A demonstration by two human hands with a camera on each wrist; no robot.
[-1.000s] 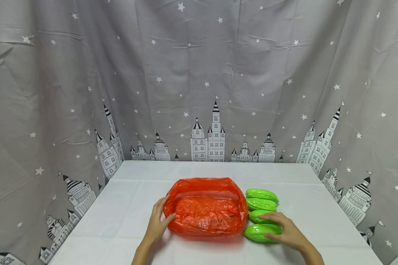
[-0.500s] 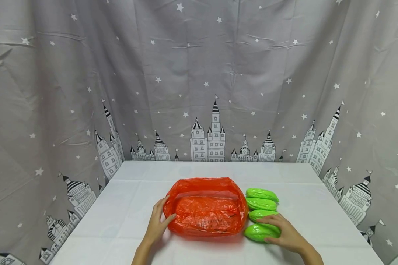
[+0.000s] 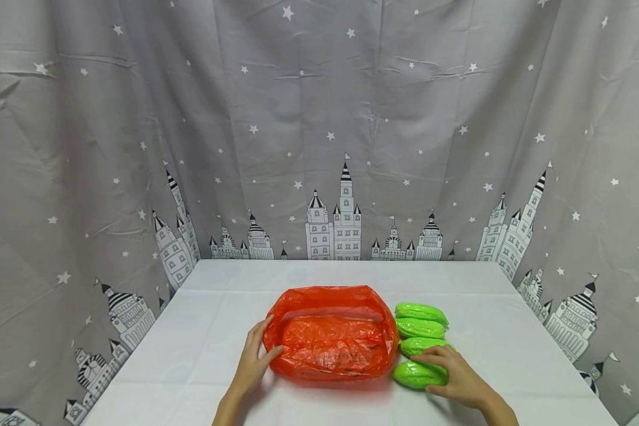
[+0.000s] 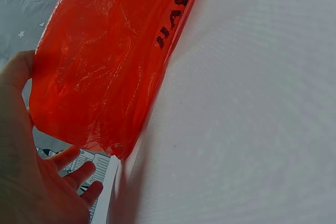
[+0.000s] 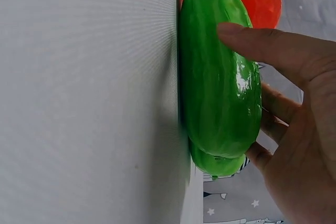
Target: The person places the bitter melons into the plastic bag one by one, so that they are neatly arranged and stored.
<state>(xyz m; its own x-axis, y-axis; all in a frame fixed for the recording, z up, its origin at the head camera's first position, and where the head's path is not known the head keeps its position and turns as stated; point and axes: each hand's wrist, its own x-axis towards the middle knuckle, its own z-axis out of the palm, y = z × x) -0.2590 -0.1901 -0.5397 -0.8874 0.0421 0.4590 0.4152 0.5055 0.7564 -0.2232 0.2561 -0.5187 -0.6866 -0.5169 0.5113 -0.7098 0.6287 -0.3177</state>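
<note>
A red plastic bag with dark printing stands on the white table, its mouth spread wide. My left hand rests at the bag's left end, thumb and forefinger at the rim. In the left wrist view the other fingers are spread loosely past the bag's edge. Right of the bag lie several glossy green ridged gourds in a column. My right hand holds the nearest gourd, thumb across one side and fingers around the other. Behind it, another gourd is partly covered by the fingers.
Two more green gourds, the farthest one and the one before it, lie beside the bag's right side. A white cloth covers the table. A grey curtain printed with stars and castles hangs behind and along both sides.
My right hand has shifted slightly left over the nearest gourd, its fingers settling around it. The left hand and the bag have stayed in place.
</note>
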